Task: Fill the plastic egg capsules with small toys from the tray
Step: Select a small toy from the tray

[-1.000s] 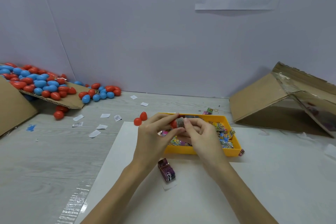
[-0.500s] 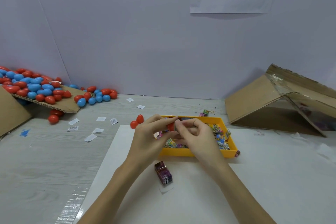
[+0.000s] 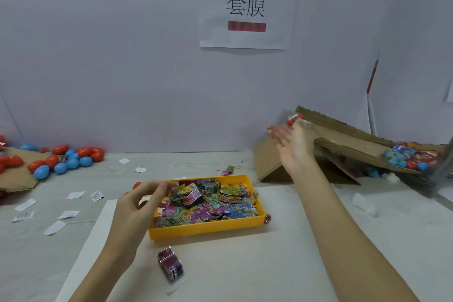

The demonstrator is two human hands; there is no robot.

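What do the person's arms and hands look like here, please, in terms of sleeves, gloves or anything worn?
Both forearms are bare up to the frame edge: no sleeves show. The left hand and the right hand wear no gloves, and no rings, watch or wristband are visible. Both arms are slim, and the fingernails look short.

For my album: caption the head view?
Right hand tosses egg toward box; left hand by tray.

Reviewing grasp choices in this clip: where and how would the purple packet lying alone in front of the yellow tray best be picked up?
Probably pinch the purple packet across its two long sides, coming straight down from above. It lies flat and alone on the white sheet, an oblong with its length running toward the yellow tray, so the narrow width suits a thumb-and-finger pinch. The left hand is nearer.
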